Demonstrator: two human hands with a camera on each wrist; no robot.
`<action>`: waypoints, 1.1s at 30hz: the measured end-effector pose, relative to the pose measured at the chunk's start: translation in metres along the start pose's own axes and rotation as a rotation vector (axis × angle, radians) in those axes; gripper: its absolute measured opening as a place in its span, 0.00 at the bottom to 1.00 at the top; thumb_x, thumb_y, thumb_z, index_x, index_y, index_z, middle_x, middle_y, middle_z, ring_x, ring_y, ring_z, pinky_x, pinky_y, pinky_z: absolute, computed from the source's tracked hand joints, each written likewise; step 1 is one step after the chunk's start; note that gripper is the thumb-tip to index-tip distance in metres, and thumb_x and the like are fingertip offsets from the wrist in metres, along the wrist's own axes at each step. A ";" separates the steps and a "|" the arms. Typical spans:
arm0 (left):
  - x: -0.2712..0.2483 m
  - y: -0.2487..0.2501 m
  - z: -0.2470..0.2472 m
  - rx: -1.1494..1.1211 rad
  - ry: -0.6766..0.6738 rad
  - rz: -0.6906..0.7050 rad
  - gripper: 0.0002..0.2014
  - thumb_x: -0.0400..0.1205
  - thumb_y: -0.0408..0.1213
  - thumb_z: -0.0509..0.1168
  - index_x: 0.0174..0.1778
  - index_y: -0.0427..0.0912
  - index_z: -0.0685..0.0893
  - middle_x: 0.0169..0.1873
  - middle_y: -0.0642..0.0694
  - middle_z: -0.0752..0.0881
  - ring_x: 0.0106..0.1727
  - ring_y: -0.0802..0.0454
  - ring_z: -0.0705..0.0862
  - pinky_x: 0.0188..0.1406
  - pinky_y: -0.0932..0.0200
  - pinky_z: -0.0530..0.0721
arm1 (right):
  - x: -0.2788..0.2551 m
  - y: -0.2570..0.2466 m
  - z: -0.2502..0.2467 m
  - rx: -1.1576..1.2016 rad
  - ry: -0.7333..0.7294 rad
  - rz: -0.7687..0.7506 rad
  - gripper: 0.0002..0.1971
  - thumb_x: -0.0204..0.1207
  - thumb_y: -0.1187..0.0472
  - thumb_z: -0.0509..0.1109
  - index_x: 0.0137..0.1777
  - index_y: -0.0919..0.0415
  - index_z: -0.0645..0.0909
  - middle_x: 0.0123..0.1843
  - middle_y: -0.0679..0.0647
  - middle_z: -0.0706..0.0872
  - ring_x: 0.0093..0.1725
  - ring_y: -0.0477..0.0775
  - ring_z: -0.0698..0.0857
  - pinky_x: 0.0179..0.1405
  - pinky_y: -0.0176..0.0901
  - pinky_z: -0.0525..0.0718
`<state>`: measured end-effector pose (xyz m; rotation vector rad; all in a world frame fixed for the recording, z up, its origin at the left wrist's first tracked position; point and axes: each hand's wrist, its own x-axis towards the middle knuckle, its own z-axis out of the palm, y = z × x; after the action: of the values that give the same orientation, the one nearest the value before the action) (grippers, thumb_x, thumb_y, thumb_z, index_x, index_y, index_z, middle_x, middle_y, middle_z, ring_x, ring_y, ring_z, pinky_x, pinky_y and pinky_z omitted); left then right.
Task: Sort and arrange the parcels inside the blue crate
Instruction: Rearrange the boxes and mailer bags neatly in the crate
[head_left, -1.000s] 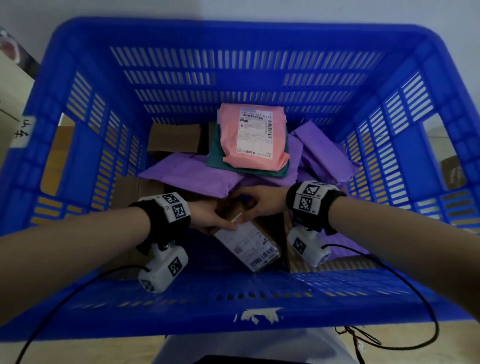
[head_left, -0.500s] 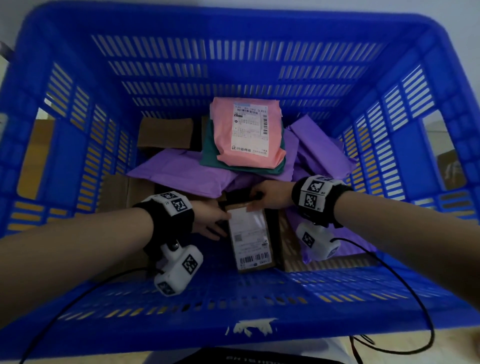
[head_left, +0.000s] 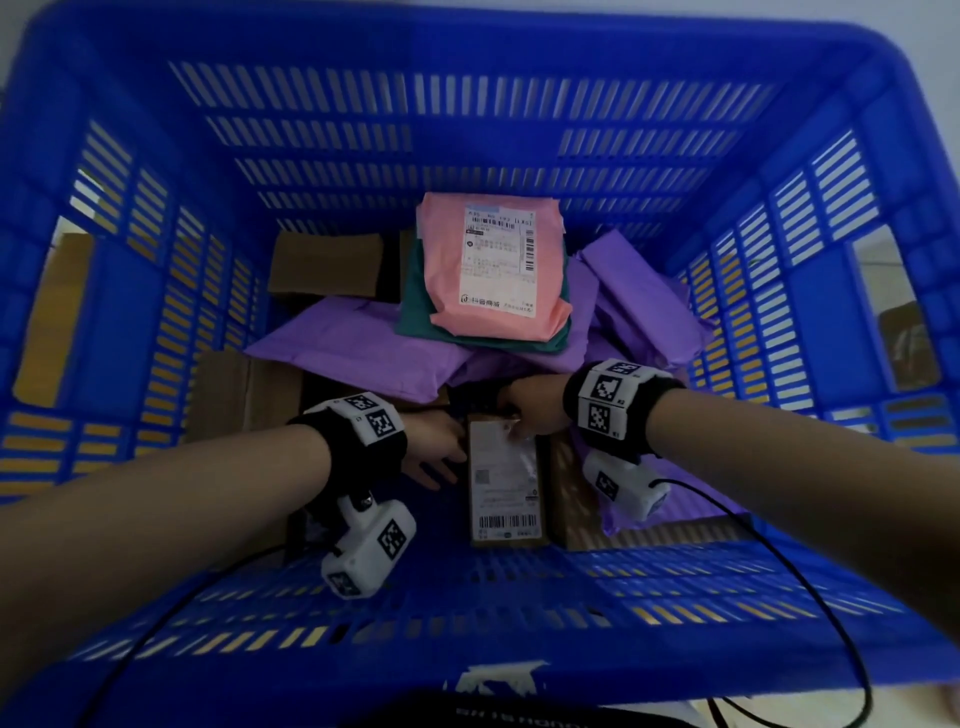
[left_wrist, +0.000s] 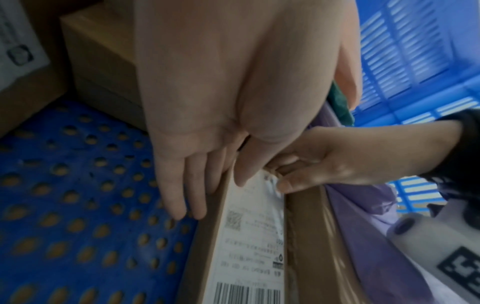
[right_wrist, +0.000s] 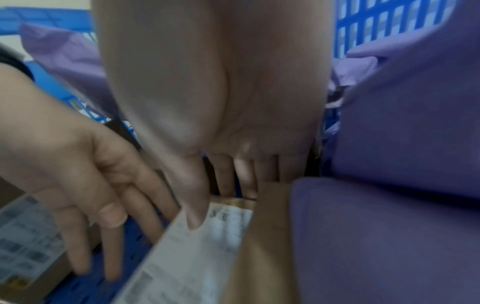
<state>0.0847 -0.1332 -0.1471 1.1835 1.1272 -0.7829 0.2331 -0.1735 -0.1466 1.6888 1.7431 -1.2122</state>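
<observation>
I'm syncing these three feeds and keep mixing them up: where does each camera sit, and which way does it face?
Head: worn on the head, looking down into the blue crate; both forearms show.
Left wrist: looks along the left hand at the labelled box.
Right wrist: looks along the right hand, gripping that box's end.
Shared: all three show both hands and the labelled box.

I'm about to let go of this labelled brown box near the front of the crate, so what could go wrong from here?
1. The box stands on a narrow side, held at its far end by the right hand; once released it may tip toward the bare floor by the left hand.
2. The purple bags are heaped above it and could slide down onto it.
</observation>
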 end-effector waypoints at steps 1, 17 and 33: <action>-0.002 0.000 -0.002 0.021 0.009 0.008 0.21 0.87 0.28 0.55 0.77 0.40 0.66 0.72 0.40 0.74 0.59 0.45 0.80 0.61 0.49 0.78 | -0.001 -0.001 0.000 0.004 -0.009 -0.003 0.19 0.77 0.60 0.69 0.66 0.67 0.80 0.64 0.61 0.85 0.62 0.60 0.83 0.57 0.42 0.78; -0.075 0.004 -0.023 0.771 0.064 0.187 0.17 0.85 0.36 0.61 0.70 0.40 0.78 0.42 0.49 0.81 0.45 0.53 0.80 0.32 0.66 0.76 | -0.062 -0.023 -0.040 0.088 0.358 -0.099 0.16 0.75 0.58 0.72 0.60 0.65 0.82 0.55 0.56 0.87 0.51 0.56 0.83 0.39 0.38 0.74; -0.150 -0.001 -0.098 0.842 0.785 0.360 0.19 0.73 0.38 0.75 0.60 0.41 0.84 0.53 0.43 0.86 0.53 0.48 0.82 0.51 0.59 0.78 | -0.056 -0.083 -0.052 -0.231 0.598 -0.236 0.22 0.69 0.52 0.76 0.64 0.55 0.81 0.64 0.56 0.80 0.65 0.59 0.78 0.63 0.52 0.77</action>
<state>0.0149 -0.0512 -0.0033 2.4740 1.1553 -0.5070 0.1774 -0.1539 -0.0508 1.8581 2.3782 -0.5737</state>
